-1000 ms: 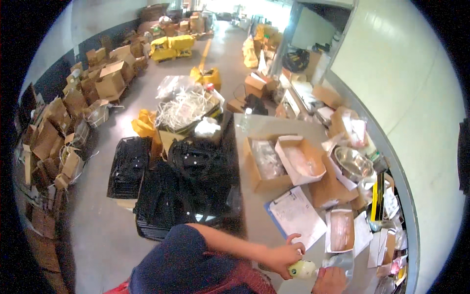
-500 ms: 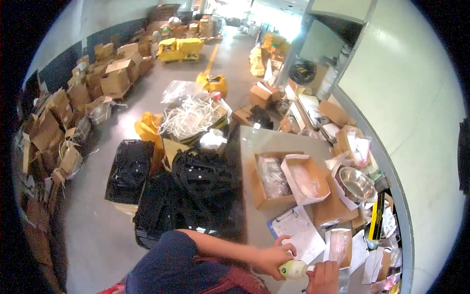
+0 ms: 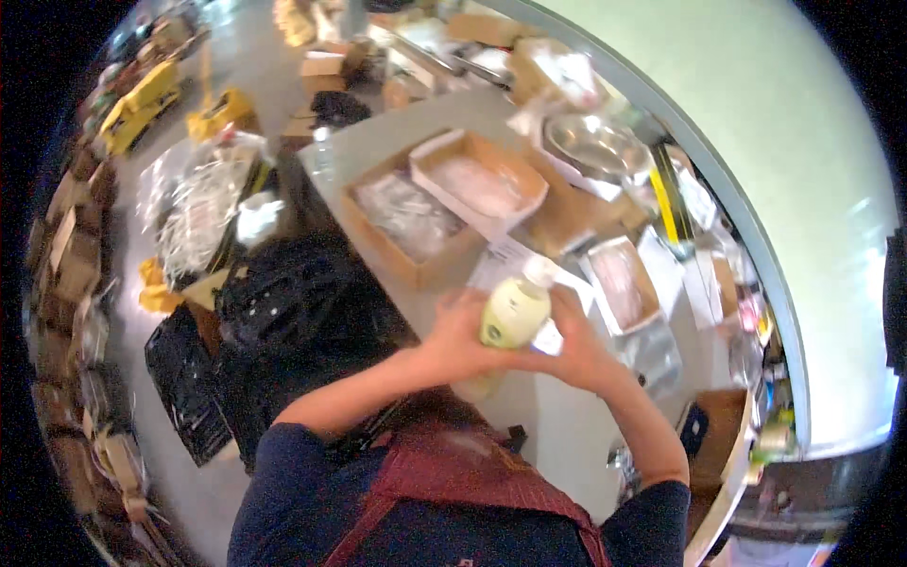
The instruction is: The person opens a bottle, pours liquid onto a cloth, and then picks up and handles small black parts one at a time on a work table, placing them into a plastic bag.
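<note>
Left grip (image 3: 458, 335), right grip (image 3: 580, 348): bottle (image 3: 518, 310) | paper (image 3: 489, 266) behind | boxes (image 3: 442, 265), bowl (image 3: 597, 153) beyond

From my end I see a grey table (image 3: 437, 115) bearing a brown box (image 3: 435, 263) of clear plastic bags, with a white-sided box (image 3: 458, 200) beside it on the right. Farther right I get a shiny metal bowl (image 3: 597, 149). Left of the table I make out black goods (image 3: 293, 307) in a pile, white strips (image 3: 196, 213) heaped beyond, and a yellow bag (image 3: 222, 115) on the floor (image 3: 250, 38).
</note>
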A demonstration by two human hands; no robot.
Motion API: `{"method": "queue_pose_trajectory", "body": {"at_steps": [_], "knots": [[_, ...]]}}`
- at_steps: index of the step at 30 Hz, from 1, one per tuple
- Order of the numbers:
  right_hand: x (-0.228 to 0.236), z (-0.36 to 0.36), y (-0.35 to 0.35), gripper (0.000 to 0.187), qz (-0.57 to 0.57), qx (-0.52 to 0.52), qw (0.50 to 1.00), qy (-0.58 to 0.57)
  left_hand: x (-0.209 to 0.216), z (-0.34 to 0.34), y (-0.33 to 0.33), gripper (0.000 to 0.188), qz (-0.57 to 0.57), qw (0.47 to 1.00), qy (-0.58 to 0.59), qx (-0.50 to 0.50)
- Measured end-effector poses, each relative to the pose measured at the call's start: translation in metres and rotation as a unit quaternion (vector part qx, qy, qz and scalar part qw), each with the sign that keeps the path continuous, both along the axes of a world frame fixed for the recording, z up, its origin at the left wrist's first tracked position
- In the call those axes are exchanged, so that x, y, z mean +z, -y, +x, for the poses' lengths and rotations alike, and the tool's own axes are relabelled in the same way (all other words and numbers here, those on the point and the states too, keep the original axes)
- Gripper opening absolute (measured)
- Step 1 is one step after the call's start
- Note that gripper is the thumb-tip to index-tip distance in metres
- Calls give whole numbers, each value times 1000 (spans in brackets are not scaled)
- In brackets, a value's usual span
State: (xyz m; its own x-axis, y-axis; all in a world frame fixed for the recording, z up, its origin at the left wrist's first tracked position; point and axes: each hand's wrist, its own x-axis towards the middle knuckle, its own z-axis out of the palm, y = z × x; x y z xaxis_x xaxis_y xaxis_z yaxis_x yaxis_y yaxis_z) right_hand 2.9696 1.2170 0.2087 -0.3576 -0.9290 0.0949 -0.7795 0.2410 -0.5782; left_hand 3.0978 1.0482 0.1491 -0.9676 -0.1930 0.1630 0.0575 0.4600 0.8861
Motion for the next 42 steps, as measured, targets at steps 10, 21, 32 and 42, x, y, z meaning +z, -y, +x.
{"method": "queue_pose_trajectory", "body": {"at_steps": [10,21,32,42], "knots": [[-9,17,49,86,-98,-86,982,136,5,3,40,75,-43,997,-46,-32],[14,5,-65,85,-252,-334,906,60,-117,49,381,41,-658,654,35,372],[36,-38,-194,59,-374,-488,780,115,-73,39,327,48,122,922,-40,364],[40,-13,-309,81,-482,-410,757,164,-46,-106,-144,86,526,807,213,-165]]}}
